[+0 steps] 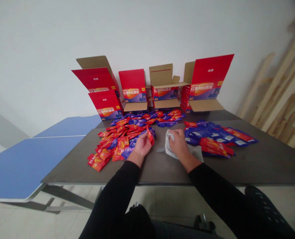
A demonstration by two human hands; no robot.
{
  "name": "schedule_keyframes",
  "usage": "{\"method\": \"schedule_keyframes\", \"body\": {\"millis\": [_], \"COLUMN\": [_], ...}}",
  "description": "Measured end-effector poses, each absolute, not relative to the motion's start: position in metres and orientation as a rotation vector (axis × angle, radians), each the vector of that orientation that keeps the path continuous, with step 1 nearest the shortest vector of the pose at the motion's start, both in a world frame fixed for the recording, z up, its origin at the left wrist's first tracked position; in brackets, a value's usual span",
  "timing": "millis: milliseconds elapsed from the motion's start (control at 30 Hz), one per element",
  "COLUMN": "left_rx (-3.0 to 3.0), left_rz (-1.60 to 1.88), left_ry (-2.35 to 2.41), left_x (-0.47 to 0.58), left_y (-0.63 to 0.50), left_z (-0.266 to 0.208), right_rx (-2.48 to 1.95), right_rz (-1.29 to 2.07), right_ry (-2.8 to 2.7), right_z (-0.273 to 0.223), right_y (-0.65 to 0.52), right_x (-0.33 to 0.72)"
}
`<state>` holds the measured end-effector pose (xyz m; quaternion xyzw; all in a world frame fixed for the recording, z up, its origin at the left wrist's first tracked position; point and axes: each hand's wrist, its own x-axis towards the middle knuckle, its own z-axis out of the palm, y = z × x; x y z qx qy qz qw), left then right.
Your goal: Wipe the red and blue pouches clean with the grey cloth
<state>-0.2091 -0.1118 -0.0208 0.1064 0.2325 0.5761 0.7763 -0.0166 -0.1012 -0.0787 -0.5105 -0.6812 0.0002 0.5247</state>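
My left hand (142, 144) is closed around a red sachet (150, 135) near the middle of the dark table. To its right, my right hand (177, 141) grips a crumpled white wipe (168, 144), part of which trails on the tabletop under the wrist. A heap of red and purple sachets (122, 142) lies left of and behind my left hand. More purple sachets (207, 131) are spread right of my right hand, with a stack of red sachets (215, 146) at their front.
Red cartons stand along the wall: stacked ones (106, 106) at left, one (133, 86) beside them, an open one (165, 93), and another with raised flaps (207, 81). A blue table (37, 156) adjoins on the left. Wooden frames (279, 96) lean at right.
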Motion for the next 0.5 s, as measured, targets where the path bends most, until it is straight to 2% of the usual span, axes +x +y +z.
{"method": "schedule_keyframes", "body": {"millis": [133,500], "left_rx": [0.177,0.352], "left_rz": [1.377,1.182], "left_ry": [0.61,0.54], "left_x": [-0.205,-0.21], "left_y": [-0.112,-0.102], "left_z": [-0.013,-0.034], "right_rx": [-1.182,-0.669], "right_rz": [0.006,0.151], "right_ry": [-1.633,-1.883], "right_z": [-0.079,-0.065], "right_y": [-0.101,-0.125], "right_x": [-0.017,-0.025]}}
